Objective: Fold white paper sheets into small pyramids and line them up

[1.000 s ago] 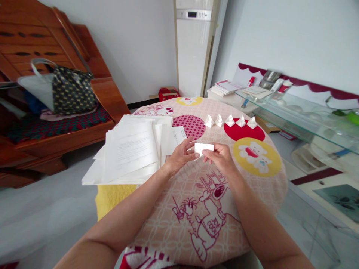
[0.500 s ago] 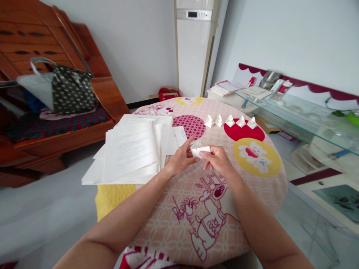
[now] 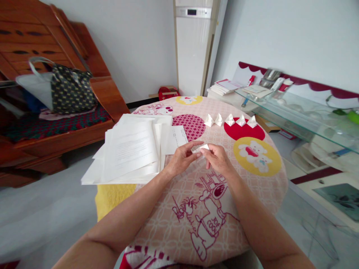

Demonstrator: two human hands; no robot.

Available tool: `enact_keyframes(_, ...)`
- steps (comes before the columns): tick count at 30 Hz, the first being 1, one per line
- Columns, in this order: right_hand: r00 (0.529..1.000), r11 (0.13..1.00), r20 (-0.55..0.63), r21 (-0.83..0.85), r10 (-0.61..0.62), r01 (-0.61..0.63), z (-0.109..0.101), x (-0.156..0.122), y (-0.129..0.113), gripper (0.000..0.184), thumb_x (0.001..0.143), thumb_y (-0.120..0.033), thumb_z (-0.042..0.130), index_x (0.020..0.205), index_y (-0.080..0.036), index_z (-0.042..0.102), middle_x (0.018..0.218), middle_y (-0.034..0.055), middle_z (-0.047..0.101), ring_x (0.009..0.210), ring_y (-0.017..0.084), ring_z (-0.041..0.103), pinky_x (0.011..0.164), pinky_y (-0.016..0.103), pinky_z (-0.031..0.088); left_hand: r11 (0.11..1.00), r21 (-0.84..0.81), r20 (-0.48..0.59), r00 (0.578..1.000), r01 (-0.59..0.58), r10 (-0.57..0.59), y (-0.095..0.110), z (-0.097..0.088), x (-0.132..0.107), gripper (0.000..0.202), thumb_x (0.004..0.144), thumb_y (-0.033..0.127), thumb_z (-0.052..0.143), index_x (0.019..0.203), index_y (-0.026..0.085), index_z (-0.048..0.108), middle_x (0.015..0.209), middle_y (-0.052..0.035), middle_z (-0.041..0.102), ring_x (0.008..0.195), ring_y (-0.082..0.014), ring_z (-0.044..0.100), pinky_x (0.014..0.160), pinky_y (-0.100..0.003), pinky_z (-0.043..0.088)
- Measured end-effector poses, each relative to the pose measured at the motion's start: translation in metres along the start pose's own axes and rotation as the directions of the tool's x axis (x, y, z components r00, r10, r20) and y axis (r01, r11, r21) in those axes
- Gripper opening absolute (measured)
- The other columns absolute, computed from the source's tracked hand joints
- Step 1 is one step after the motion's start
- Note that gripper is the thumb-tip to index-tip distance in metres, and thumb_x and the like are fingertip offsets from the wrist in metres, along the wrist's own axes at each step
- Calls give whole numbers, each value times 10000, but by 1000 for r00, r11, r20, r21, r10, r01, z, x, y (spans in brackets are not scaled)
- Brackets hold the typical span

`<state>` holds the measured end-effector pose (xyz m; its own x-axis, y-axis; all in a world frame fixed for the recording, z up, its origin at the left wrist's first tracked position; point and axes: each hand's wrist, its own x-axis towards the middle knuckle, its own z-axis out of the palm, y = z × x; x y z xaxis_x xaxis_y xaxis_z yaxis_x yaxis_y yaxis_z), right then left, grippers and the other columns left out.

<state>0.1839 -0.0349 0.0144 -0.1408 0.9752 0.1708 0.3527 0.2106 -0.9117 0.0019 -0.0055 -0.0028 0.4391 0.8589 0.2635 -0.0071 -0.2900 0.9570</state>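
Observation:
Between my hands, above the middle of the table, is a small piece of folded white paper [image 3: 201, 148]. My left hand [image 3: 181, 158] grips its left end between thumb and fingers. On its right end my right hand [image 3: 218, 158] pinches with the thumb in front. The fingers cover much of the paper, so its exact folds are hidden. Beyond my hands, several folded white paper pieces [image 3: 230, 120] with pointed tops stand in a row. To my left lies a thick, uneven stack of white sheets [image 3: 131, 149], the top one printed.
A patterned pink cloth [image 3: 174, 209] covers the round table. A glass shelf [image 3: 297, 112] with jars and papers stands at the right. On the left is a wooden bench [image 3: 106, 101] bearing bags [image 3: 73, 87]. A tall white cabinet-like unit [image 3: 192, 52] stands behind.
My left fingers have closed in on the paper, and my hands are nearer each other. The paper looks flatter and is more covered. The row and the stack are unmoved.

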Motion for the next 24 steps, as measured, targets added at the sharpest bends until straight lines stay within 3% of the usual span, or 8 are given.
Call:
enact_keyframes(3,1000,1000,-6,-13,-8,8,0,0,3,309,922,-445,576,728,-205,577,436,-57,504,361,104,487,394,217,340,998,-27,-40,998,51,-52,-7,-1,1,381,786,476,820,932,142,707,620,34,546,514,-75,409,477,-213,281)
enact_keyframes(6,1000,1000,-19,-24,-11,10,0,1,6,306,927,-433,570,724,-204,582,433,-54,507,361,108,489,397,223,342,993,-70,-67,993,91,-96,-11,-5,3,415,729,492,855,792,143,639,651,7,609,563,-93,513,525,-212,370)
enact_keyframes(9,999,999,-29,-43,-22,21,0,1,7,316,926,-422,572,691,-213,551,426,-55,500,359,111,487,397,228,340,993,-61,-65,993,97,-101,-12,-8,5,425,711,489,864,759,147,615,658,3,618,574,-94,529,542,-214,392)
enact_keyframes(20,999,998,-24,-41,-48,47,1,1,3,389,892,-410,629,597,-224,455,421,-60,466,359,100,482,394,225,317,998,19,-8,998,60,-60,-8,-12,5,485,685,454,896,654,162,509,594,63,438,531,-54,365,480,-189,261)
enact_keyframes(24,997,982,-78,187,-3,17,-4,4,6,264,801,-433,748,766,-189,655,584,-18,640,428,118,577,381,217,351,991,-112,1,997,76,-76,-10,-14,7,468,716,459,878,676,160,521,590,52,491,516,-54,404,484,-190,282)
